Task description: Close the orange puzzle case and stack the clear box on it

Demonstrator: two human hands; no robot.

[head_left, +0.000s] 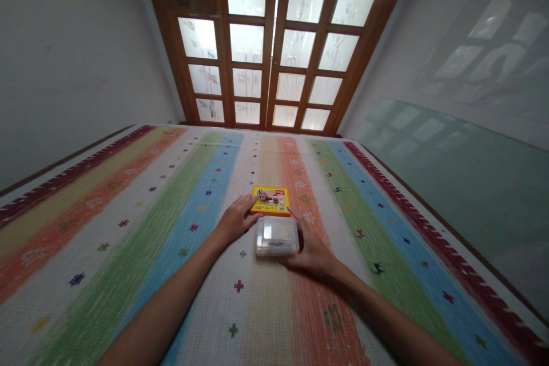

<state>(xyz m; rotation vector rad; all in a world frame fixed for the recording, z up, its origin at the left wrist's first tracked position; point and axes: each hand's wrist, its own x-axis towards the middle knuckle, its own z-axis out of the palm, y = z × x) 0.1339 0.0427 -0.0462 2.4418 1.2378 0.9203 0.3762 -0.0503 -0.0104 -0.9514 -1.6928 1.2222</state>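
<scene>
A flat yellow box point(271, 200) with printed lettering and a picture lies on the striped cloth. My left hand point(235, 219) is at its left side, the fingers on the edge and the thumb by the lower left corner. Right in front of it, nearer to me, sits a clear plastic case point(277, 235) with a whitish lid; its contents cannot be made out. My right hand point(309, 247) wraps the case's right side, thumb at the near edge and fingers reaching forward to the yellow box's right corner.
The striped cloth point(171, 274), patterned with small crosses and animals, covers a broad flat surface. Beyond its far edge stand wooden doors point(269, 46) with frosted panes. A greenish glass panel point(454, 183) leans along the right wall, and a plain wall point(77, 57) rises on the left.
</scene>
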